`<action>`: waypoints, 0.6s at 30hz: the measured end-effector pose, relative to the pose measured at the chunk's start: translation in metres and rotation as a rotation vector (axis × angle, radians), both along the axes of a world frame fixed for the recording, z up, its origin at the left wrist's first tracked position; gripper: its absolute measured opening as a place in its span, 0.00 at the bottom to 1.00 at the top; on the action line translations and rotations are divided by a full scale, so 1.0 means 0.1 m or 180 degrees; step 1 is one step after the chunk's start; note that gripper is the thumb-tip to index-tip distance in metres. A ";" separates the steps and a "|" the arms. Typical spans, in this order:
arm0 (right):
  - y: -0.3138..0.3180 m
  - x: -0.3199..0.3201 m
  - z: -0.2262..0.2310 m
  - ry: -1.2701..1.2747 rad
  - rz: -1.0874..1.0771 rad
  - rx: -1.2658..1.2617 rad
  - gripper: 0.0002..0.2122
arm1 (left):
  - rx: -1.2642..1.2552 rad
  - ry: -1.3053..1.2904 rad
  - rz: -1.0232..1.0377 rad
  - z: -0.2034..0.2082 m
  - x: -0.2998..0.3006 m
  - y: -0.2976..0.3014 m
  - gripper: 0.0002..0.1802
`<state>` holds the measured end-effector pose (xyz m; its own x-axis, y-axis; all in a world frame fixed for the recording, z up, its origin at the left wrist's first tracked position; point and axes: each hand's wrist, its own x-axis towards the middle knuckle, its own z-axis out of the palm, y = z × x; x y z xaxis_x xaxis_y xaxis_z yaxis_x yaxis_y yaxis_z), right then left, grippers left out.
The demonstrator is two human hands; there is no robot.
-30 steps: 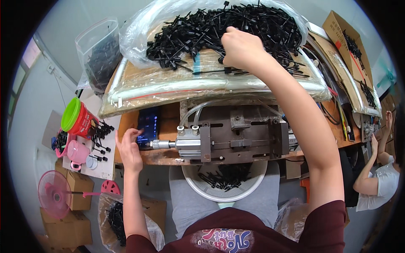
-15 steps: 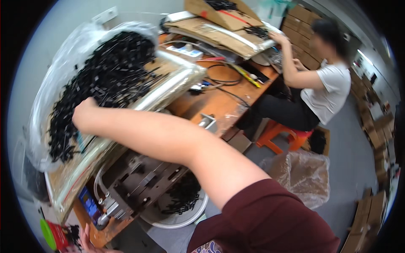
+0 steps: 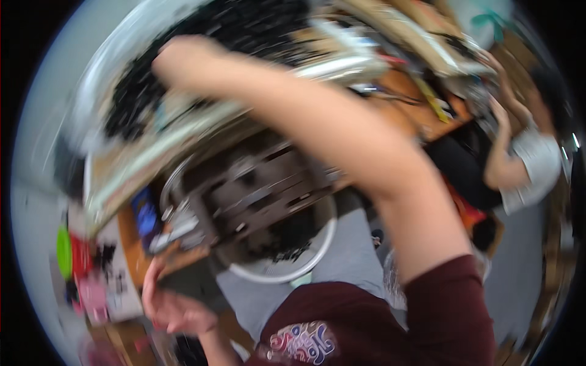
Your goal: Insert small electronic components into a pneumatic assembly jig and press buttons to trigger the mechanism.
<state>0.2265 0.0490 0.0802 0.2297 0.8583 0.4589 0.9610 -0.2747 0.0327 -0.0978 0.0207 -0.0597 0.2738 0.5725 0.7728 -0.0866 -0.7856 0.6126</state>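
Observation:
My right hand [image 3: 186, 61] is at the near edge of a pile of small black pieces [image 3: 244, 27], its arm stretched across the bench. Blur and the hand's own back hide its fingers, so any piece in them cannot be seen. The pile lies on a plastic-wrapped cardboard tray [image 3: 229, 110]. Low on the left, my left hand [image 3: 177, 308] hangs in the air, fingers apart and holding nothing. Below the tray sits a dark metal fixture [image 3: 259, 195]. A white plastic basket [image 3: 278, 279] holding more black pieces is under it, against my lap.
A phone with a lit screen [image 3: 145, 216] stands left of the fixture. Farther left are a red container [image 3: 81, 256] and a pink one [image 3: 93, 299]. A co-worker in a white shirt [image 3: 531, 168] sits at the bench's right, hands by another cardboard tray [image 3: 406, 30].
The view has swung down and left, so the bench appears higher. My left hand has come more fully into view. My right hand stays over the black pile.

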 end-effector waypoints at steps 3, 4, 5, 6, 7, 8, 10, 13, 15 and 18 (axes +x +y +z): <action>-0.01 0.41 -0.17 0.0062 0.0411 0.1114 0.08 | 0.0143 -0.0184 -0.0460 -0.17 0.02 -0.09 0.43; -0.12 0.42 -0.15 -0.0031 0.0472 0.1207 0.09 | 0.0308 0.0025 -0.0569 -0.17 0.02 -0.11 0.39; -0.22 0.35 -0.11 0.0210 0.0438 0.1395 0.12 | 0.0487 0.0245 -0.0678 -0.15 0.00 -0.15 0.35; -0.27 0.21 -0.03 0.0670 0.0305 0.1332 0.11 | 0.0585 0.0404 -0.0674 -0.13 -0.04 -0.18 0.31; -0.33 0.09 0.06 0.1083 0.0122 0.1239 0.11 | 0.0677 0.0532 -0.0724 -0.12 -0.05 -0.21 0.27; -0.36 0.01 0.09 0.1563 0.0177 0.1331 0.09 | 0.0601 0.0338 -0.0780 -0.11 -0.02 -0.25 0.23; -0.40 -0.03 0.12 0.2130 0.0151 0.1401 0.05 | 0.0488 0.0447 -0.0931 -0.06 0.01 -0.31 0.21; -0.36 0.06 0.11 0.3239 0.0216 0.1644 0.05 | 0.0526 0.0762 -0.1203 -0.01 0.09 -0.39 0.20; -0.42 0.00 0.16 0.3711 0.0030 0.1603 0.05 | 0.0496 0.0759 -0.1241 0.03 0.15 -0.43 0.18; -0.47 0.15 0.10 0.4040 0.0120 0.1934 0.07 | 0.0495 0.0643 -0.1289 0.06 0.24 -0.46 0.17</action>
